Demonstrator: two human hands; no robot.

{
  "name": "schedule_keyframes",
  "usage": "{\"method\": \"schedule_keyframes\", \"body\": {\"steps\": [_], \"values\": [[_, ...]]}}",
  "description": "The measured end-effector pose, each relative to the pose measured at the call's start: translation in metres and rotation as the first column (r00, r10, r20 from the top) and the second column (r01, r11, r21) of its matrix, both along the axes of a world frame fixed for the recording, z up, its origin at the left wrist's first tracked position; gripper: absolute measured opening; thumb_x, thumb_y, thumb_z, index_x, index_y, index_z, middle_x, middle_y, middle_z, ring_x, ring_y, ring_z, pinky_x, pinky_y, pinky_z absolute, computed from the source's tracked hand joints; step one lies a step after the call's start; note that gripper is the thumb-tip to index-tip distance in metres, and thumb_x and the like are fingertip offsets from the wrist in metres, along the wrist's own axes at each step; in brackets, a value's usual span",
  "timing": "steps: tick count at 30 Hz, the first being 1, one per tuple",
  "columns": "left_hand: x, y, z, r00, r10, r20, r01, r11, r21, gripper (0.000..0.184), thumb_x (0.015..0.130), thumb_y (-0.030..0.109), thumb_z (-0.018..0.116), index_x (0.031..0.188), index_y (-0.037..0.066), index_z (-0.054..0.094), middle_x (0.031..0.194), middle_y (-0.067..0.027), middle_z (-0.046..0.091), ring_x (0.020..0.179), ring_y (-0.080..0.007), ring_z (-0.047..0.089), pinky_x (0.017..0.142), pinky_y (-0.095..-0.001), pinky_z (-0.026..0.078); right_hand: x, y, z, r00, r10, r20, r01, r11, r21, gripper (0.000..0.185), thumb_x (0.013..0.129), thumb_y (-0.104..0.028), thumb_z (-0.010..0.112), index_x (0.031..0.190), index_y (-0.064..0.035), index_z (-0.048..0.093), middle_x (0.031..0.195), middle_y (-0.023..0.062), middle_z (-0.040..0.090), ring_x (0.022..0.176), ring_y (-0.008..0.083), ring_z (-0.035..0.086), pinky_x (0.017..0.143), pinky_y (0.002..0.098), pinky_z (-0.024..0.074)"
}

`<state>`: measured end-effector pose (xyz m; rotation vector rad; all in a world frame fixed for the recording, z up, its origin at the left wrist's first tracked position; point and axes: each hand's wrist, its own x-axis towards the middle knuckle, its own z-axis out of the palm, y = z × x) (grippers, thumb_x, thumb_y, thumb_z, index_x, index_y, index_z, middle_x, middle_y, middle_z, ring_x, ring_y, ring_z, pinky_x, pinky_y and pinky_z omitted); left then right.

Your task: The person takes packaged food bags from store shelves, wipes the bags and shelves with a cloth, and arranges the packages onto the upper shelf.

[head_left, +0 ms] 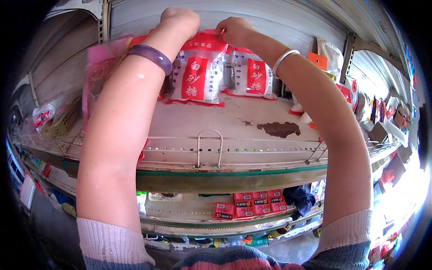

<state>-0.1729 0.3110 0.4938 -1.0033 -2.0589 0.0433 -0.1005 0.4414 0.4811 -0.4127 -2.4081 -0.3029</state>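
Note:
A clear and red bag of white sugar [195, 81] stands upright on the upper shelf, facing me. At its top left corner is my left hand [181, 20], curled closed on the red top edge, its fingertips mostly hidden. My right hand [233, 28] pinches the same top edge at the right corner. A second bag of white sugar [253, 74] stands just right of it, under my right forearm. Behind my left forearm are more red packaging and a pink mesh bag [96, 74]. A purple bangle [150, 57] is on my left wrist and a silver one [284, 60] on my right.
The upper shelf [180, 121] has a rusty patch and a low wire rail [210, 148] along its front. A yellow basket [67, 118] sits at left. White and red packages [346, 92] stand at right. Several red boxes [252, 204] lie on the shelf below.

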Motion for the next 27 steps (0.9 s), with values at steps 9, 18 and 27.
{"method": "schedule_keyframes", "body": {"steps": [9,18,27], "values": [[-0.001,0.004,0.001,1.000,0.012,-0.012,-0.013,0.999,-0.041,0.024,0.068,0.000,0.057,0.090,0.005,0.066,0.096,-0.0136,0.062,0.090,-0.0271,0.061,0.073,-0.0370,0.050,-0.001,0.013,-0.002,1.000,-0.017,-0.012,0.018,0.993,0.113,0.025,0.076,-0.015,0.055,0.099,-0.0190,0.063,0.098,0.0062,0.062,0.089,0.0248,0.060,0.076,0.0345,0.0492],[-0.005,0.007,-0.001,0.999,0.017,-0.049,-0.019,0.999,-0.036,0.022,0.073,0.004,0.052,0.091,0.005,0.065,0.095,-0.0141,0.062,0.089,-0.0284,0.060,0.073,-0.0365,0.050,-0.002,0.011,-0.002,0.999,-0.037,0.033,0.029,0.978,0.206,0.024,0.077,-0.017,0.054,0.100,-0.0170,0.062,0.099,0.0089,0.061,0.091,0.0272,0.059,0.078,0.0346,0.0484],[-0.005,0.009,-0.002,0.993,-0.029,-0.115,0.028,1.000,-0.009,0.020,0.074,0.005,0.051,0.089,0.003,0.064,0.095,-0.0177,0.061,0.090,-0.0299,0.060,0.074,-0.0403,0.048,0.140,0.038,0.031,0.977,0.214,-0.021,-0.210,0.925,-0.318,0.034,0.079,-0.026,0.057,0.109,-0.0096,0.058,0.092,0.0077,0.062,0.081,0.0149,0.058,0.074,0.0285,0.0467]]}}
